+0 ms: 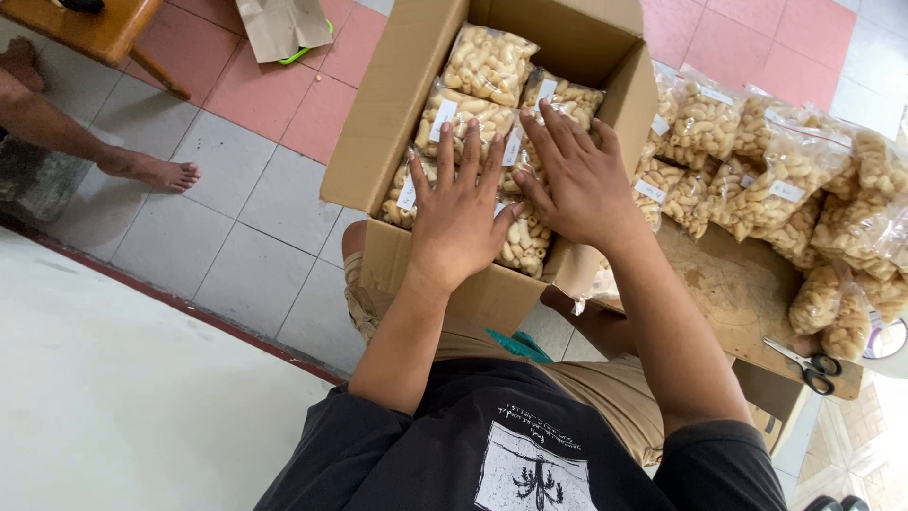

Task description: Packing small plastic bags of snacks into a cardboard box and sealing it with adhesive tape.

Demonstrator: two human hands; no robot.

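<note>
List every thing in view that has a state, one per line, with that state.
cardboard box: open, flaps up, filled with snack bags
snack bags in the box: sealed, packed in layers
left hand: flat, fingers spread, pressing on the bags
right hand: flat, fingers spread, pressing on the bags
loose snack bags: sealed, piled on the board beside the box
scissors: closed, lying on the board

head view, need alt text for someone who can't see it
A person's left hand and right hand press flat on clear bags of pale snacks packed in an open cardboard box. More bags are piled to the right, near scissors.
</note>
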